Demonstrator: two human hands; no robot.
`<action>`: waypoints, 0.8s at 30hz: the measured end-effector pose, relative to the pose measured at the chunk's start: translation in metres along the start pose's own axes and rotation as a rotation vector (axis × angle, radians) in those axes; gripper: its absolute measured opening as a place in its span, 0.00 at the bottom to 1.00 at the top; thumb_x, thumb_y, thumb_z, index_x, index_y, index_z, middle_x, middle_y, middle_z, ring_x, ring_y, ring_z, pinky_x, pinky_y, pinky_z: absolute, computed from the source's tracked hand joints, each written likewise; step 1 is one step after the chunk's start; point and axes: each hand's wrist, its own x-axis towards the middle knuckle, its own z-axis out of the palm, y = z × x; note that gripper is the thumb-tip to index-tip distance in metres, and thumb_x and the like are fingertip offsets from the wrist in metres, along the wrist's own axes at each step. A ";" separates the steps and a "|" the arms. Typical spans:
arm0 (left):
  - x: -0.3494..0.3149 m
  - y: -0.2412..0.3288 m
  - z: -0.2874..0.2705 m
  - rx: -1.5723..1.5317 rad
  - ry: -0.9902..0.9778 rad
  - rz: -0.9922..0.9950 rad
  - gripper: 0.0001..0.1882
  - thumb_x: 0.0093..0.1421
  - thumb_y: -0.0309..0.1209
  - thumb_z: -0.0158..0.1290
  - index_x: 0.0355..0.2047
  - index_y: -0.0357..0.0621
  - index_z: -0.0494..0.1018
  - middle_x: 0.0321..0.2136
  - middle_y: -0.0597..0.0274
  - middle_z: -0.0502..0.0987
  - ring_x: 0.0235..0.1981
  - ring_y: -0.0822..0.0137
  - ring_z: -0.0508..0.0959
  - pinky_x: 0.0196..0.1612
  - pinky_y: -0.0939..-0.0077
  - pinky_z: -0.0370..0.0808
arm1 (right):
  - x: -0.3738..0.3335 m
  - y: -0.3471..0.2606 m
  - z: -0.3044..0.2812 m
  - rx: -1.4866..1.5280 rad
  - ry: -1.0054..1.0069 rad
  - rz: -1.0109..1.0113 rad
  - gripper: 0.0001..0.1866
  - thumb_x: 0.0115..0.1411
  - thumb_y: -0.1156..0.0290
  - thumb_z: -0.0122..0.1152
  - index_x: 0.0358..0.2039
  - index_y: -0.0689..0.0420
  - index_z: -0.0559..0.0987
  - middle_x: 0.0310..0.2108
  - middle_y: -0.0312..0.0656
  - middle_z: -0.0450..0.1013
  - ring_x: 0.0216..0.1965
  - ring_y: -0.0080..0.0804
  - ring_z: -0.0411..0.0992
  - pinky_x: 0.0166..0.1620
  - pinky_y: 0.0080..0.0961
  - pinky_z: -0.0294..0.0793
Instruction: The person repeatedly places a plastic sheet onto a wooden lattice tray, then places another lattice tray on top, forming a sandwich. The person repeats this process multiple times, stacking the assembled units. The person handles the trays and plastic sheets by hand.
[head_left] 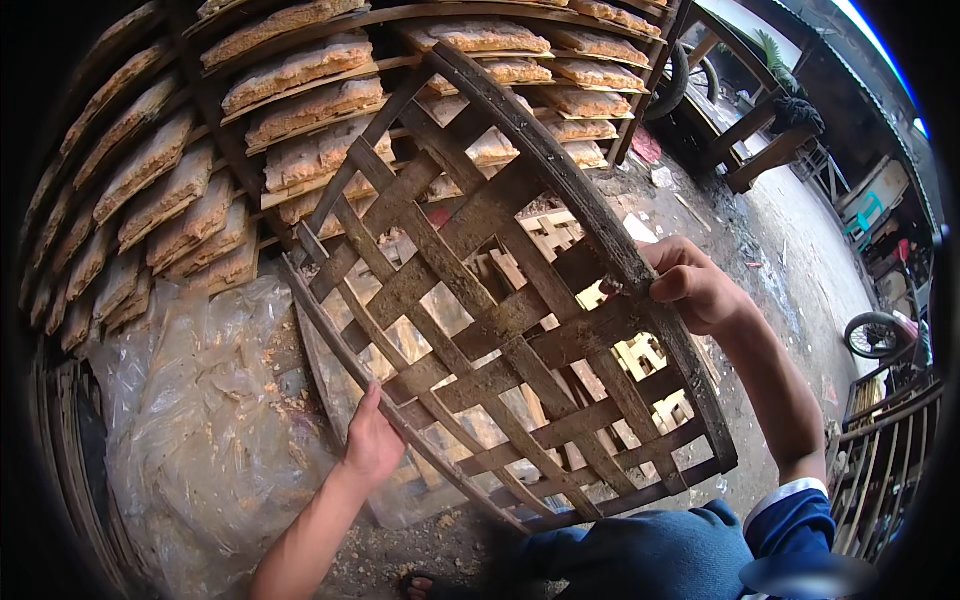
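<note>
A large woven bamboo tray point(505, 318), dark and worn, with wide gaps between its flat slats, is tilted up in front of me. My right hand point(695, 285) grips its thick right rim, with the thumb on the near side. At its left rim is my left hand point(375, 440), closed on the edge with the thumb pointing up and the other fingers mostly hidden behind the tray. Through the gaps, parts of lighter woven trays point(640, 360) show lower down.
Racks at the back and left hold several rows of boards with crusty orange-white slabs point(310, 115). Crumpled clear plastic sheeting point(210, 420) lies on the left. On the right are a littered concrete floor point(790, 260), a wheel point(873, 335) and a turquoise chair point(865, 213).
</note>
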 end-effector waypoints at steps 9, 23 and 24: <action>-0.060 0.013 0.052 0.168 0.111 0.157 0.26 0.78 0.45 0.39 0.68 0.45 0.55 0.62 0.50 0.69 0.59 0.52 0.76 0.50 0.48 0.83 | 0.001 0.088 -0.030 -0.361 0.435 0.129 0.28 0.61 0.73 0.63 0.62 0.66 0.72 0.46 0.39 0.76 0.44 0.22 0.75 0.48 0.24 0.76; -0.033 -0.019 0.080 0.227 0.049 0.000 0.23 0.79 0.41 0.37 0.69 0.50 0.51 0.64 0.54 0.67 0.59 0.54 0.76 0.50 0.49 0.85 | -0.026 0.203 -0.022 -0.693 0.893 0.008 0.38 0.56 0.60 0.73 0.61 0.63 0.68 0.44 0.49 0.76 0.46 0.36 0.77 0.52 0.34 0.78; -0.030 -0.022 0.080 0.219 0.051 -0.013 0.22 0.79 0.41 0.37 0.68 0.50 0.52 0.64 0.54 0.67 0.59 0.55 0.76 0.50 0.49 0.85 | -0.023 0.208 -0.023 -0.637 0.871 -0.010 0.35 0.56 0.64 0.73 0.60 0.63 0.69 0.45 0.49 0.76 0.43 0.36 0.78 0.50 0.32 0.79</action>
